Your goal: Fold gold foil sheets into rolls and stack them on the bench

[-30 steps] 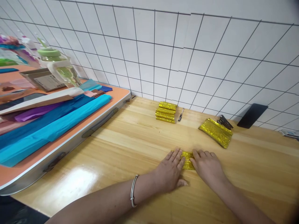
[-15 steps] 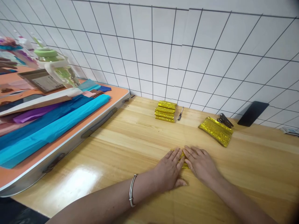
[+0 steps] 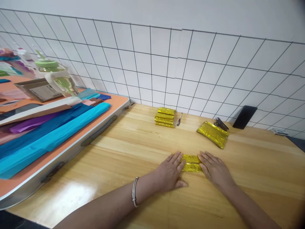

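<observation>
A gold foil strip (image 3: pixel 191 163) lay across the middle of the wooden table (image 3: pixel 133 140) under our left hand (image 3: pixel 168 173) and right hand (image 3: pixel 217 170), both set flat on its ends with fingers outstretched, unclamped, as gold bundles (image 3: pixel 165 117), a pen (image 3: pixel 179 119) and a black slab (image 3: pixel 244 117) lined the table's rear edge.

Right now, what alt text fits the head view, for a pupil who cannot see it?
The left hand and right hand touch opposite ends of a gold foil strip on a wooden table. Beyond it lie several folded foil pieces, a pen-like tool and a wider foil piece by a dark clip.
</observation>
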Demonstrator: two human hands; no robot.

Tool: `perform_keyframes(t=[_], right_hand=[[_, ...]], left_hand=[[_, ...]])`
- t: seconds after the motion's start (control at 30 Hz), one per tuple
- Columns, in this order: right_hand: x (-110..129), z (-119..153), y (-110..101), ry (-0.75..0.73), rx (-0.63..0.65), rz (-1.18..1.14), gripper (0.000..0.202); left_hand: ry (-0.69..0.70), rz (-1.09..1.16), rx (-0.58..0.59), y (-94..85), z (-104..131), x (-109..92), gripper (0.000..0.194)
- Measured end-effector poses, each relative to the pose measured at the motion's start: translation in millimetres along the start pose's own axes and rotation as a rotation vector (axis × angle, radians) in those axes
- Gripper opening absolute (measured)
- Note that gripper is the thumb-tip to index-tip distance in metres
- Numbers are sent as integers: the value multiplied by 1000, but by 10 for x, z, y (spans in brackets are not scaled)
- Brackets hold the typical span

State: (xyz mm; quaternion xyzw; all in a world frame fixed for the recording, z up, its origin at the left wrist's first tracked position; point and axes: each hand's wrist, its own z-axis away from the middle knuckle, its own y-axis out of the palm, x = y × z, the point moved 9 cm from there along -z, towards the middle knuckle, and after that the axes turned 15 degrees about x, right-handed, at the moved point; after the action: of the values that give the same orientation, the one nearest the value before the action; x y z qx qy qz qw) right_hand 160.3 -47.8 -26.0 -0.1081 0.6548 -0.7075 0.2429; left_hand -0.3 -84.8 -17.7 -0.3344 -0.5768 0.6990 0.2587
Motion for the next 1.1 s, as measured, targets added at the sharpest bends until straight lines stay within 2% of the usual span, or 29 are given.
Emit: perform_keyframes(t=[0.17, 0.3, 0.43, 0.57, 0.73, 1.0, 1.1], right_hand=[[102, -63, -72, -29, -13, -46, 48], [246, -203, -191, -73, -1, -94, 55], [325, -410, -267, -114, -3, -154, 55], [318, -566, -145, -139, -3, -192, 54], [301, -606, 72, -158, -10, -197, 56], [276, -651, 168, -127, 5, -201, 58], [274, -654, 179, -129, 11, -205, 59]], left_hand=[[37, -11, -11, 29, -13, 17, 81], [41, -28, -15, 63, -97, 130, 81], [52, -42, -21, 4, -201, 255, 78], [69, -48, -17, -98, -236, 315, 72], [43, -29, -25, -150, -216, 338, 65], [-44, -21, -2, -52, -484, 257, 78], [-66, -49, 13, -20, -480, 267, 79]])
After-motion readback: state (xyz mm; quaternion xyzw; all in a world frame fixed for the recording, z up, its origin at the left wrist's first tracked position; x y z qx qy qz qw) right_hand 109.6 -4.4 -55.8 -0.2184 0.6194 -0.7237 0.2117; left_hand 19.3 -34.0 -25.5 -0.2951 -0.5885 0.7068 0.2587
